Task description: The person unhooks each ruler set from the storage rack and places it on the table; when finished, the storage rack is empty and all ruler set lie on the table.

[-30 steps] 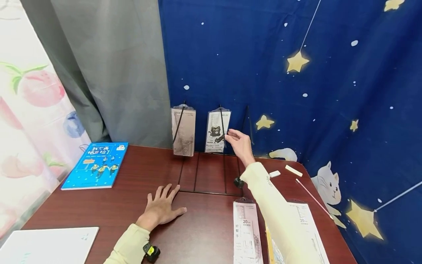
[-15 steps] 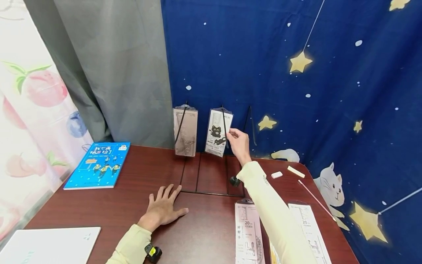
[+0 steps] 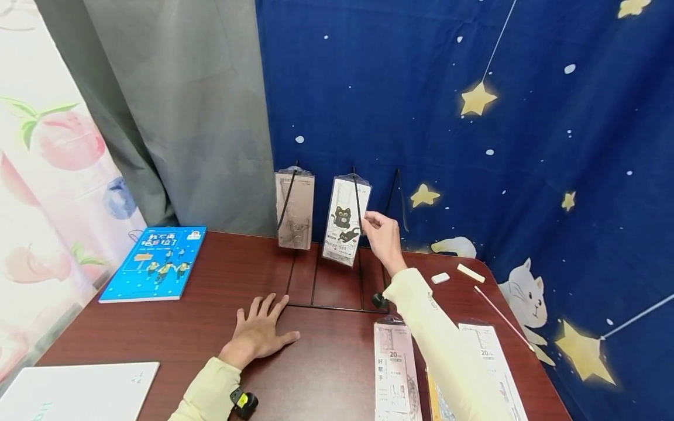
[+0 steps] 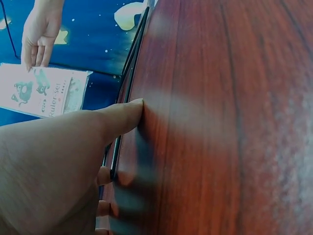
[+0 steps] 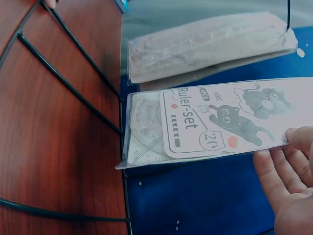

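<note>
1. A clear plastic pack with a white card, two black cats and "Ruler-set" lettering point(image 3: 343, 225) is pinched at its right edge by the right hand point(image 3: 384, 235), with the thumb laid on the front and the fingers behind.
2. The pack is held tilted, its lower end swung leftward, with a slim black hook arm point(image 3: 357, 199) crossing its front. It appears to be already hung there, though whether the hook passes through the hole in its top cannot be told.
3. Just left of it, a second clear pack with a brownish-pink card point(image 3: 299, 207) is hung on the same black wire rack point(image 3: 337, 308); it is touched by neither hand.
4. Nothing is grasped by the left hand point(image 3: 259, 336), which is rested with fingers spread on the dark red wooden table point(image 3: 221, 275), fingertips near the rack's front rod.
5. As far as can be judged, two packs are placed at the rack, the cat pack's angle being unsettled. A long pink pack point(image 3: 392, 368) and a long white pack point(image 3: 491, 362) are left lying flat on the table.
6. Farther out, a blue picture-covered book point(image 3: 158, 266) is laid at the left, and a small white block point(image 3: 440, 278) at the right.
</note>
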`<state>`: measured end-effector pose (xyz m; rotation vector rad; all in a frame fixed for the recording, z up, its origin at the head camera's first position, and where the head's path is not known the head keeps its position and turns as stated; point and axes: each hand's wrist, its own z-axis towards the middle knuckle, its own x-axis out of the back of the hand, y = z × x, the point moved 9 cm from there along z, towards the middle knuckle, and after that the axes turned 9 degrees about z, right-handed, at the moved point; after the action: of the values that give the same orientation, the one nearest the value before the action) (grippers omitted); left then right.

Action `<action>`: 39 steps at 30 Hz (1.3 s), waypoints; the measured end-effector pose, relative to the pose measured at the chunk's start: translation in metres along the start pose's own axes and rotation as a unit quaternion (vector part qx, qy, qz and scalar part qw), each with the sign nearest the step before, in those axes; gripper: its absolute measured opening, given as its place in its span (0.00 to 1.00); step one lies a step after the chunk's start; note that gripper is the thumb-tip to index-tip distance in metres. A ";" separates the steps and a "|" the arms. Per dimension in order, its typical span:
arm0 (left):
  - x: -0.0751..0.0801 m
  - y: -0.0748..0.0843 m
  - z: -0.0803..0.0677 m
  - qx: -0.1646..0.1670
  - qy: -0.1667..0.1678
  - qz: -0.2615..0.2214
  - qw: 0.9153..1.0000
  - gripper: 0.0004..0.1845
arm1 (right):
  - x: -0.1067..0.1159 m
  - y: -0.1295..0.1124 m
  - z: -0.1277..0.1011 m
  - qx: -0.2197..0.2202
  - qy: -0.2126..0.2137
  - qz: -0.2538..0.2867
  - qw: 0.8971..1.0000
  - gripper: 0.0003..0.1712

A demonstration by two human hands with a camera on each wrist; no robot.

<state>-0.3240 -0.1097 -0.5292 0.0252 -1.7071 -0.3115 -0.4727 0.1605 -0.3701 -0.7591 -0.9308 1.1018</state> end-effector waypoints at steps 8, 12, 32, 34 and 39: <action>0.009 0.004 -0.004 0.002 -0.007 0.007 1.000 0.49 | 0.000 -0.002 -0.021 -0.007 -0.013 0.030 0.999 0.11; 0.009 0.006 -0.004 0.000 -0.007 0.010 1.000 0.49 | 0.004 -0.003 -0.034 -0.013 -0.009 0.031 0.999 0.10; 0.003 0.004 0.000 -0.005 0.005 0.011 1.000 0.49 | 0.024 -0.022 -0.091 -0.046 -0.041 0.034 0.998 0.10; 0.007 0.005 -0.003 -0.003 -0.004 0.015 1.000 0.49 | 0.024 -0.024 -0.097 -0.046 -0.045 0.034 0.997 0.10; 0.005 0.003 -0.002 -0.005 -0.009 0.013 1.000 0.50 | 0.026 -0.030 -0.110 -0.049 -0.057 0.044 0.996 0.09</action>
<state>-0.3227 -0.1077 -0.5235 -0.0063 -1.7222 -0.3014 -0.3574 0.1703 -0.3845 -0.8308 -1.0625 1.1934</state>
